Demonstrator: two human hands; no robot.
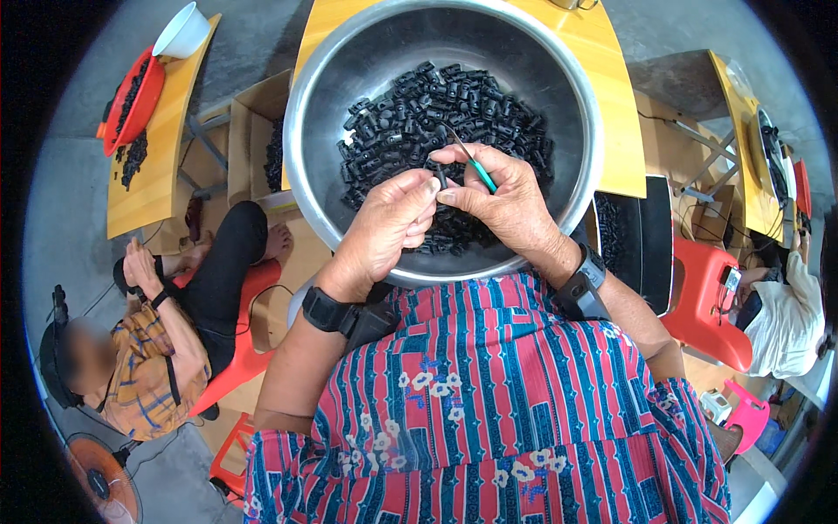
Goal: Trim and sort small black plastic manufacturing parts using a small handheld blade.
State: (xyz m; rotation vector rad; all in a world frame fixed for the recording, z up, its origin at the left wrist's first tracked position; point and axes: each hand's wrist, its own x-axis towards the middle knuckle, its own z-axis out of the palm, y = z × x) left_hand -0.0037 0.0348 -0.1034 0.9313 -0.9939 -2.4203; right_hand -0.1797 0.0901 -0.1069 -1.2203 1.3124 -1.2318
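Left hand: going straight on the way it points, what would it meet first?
Most likely the right hand, just past the small black piece; depth is unclear.

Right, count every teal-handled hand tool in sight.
1: the teal-handled tool, in the right hand above the steel basin; any buried among the black plastic parts would be hidden.

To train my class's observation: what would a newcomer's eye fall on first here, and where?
Probably the wide, round, silvery metal basin at top centre, heaped with small black plastic-looking pieces. Over it, the right hand holds a slim, teal-handled tool with a thin metal tip, close to the left hand.
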